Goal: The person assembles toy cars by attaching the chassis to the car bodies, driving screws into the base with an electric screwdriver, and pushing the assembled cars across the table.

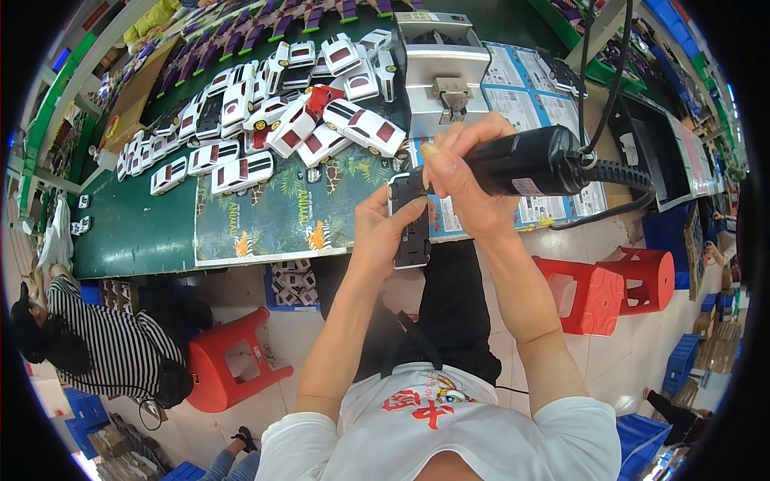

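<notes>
At the table's front edge, my left hand [377,228] is closed round a toy car [412,240] whose black underside faces up. My right hand [481,196] grips a black electric screwdriver [525,163] lying nearly level, its cord running off to the right. The tool's tip end is by the far part of the car; my fingers hide the tip, so I cannot tell whether it touches. Beyond my left hand lie many white toy cars [365,127] with dark red windows, heaped on the table, some overturned. One red car body [323,100] sits among them.
A grey metal machine [443,60] stands just beyond my right hand. Printed sheets [521,100] lie to its right, and printed card [273,228] covers the front of the green table [120,240]. Red stools [233,361] stand below. A person in stripes [112,337] is at the left.
</notes>
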`<state>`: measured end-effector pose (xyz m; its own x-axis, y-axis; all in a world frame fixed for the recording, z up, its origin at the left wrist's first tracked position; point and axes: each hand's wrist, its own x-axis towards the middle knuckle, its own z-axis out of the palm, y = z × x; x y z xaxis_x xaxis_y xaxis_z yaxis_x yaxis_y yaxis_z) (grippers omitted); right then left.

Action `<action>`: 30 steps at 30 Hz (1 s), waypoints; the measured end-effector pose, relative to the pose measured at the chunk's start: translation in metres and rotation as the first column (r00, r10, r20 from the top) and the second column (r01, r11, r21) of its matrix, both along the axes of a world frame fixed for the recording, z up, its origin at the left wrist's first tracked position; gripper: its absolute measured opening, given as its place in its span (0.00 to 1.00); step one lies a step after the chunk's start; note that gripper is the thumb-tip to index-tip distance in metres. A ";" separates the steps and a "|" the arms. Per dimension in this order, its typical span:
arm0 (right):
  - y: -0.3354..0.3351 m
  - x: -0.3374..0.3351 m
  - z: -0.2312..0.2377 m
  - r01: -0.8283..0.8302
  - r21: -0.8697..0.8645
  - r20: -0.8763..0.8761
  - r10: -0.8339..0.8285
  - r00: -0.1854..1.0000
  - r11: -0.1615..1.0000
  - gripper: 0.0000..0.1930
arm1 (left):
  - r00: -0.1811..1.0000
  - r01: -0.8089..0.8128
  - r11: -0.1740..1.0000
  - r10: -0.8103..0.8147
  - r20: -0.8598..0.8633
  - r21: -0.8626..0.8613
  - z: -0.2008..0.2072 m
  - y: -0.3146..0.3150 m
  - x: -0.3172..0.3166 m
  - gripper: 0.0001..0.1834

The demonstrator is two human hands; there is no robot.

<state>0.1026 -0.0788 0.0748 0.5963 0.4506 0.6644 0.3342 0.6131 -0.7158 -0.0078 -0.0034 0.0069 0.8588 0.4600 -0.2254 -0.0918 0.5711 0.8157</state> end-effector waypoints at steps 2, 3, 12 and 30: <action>0.000 0.003 0.009 -0.073 0.066 -0.066 0.077 0.995 0.995 0.10 | 1.000 -0.017 1.000 0.017 0.019 -0.005 -0.002 0.001 0.001 0.12; 0.000 0.005 0.015 -0.141 0.133 -0.130 0.158 0.979 0.981 0.10 | 1.000 -0.018 1.000 0.018 0.021 -0.001 -0.002 0.002 0.002 0.12; 0.015 0.097 0.056 0.212 0.145 0.033 -0.219 0.975 0.966 0.05 | 0.989 -0.070 0.978 0.095 0.116 -0.198 -0.014 0.013 -0.003 0.25; -0.024 0.031 0.042 -0.118 0.046 -0.319 0.126 0.939 0.992 0.08 | 0.984 -0.133 0.955 0.159 0.080 -0.267 -0.016 0.013 -0.003 0.28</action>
<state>0.1340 -0.1025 0.1168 0.7209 0.5188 0.4595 0.0111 0.6543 -0.7561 -0.0106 0.0094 -0.0088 0.8106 0.5192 -0.2709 -0.2630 0.7361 0.6237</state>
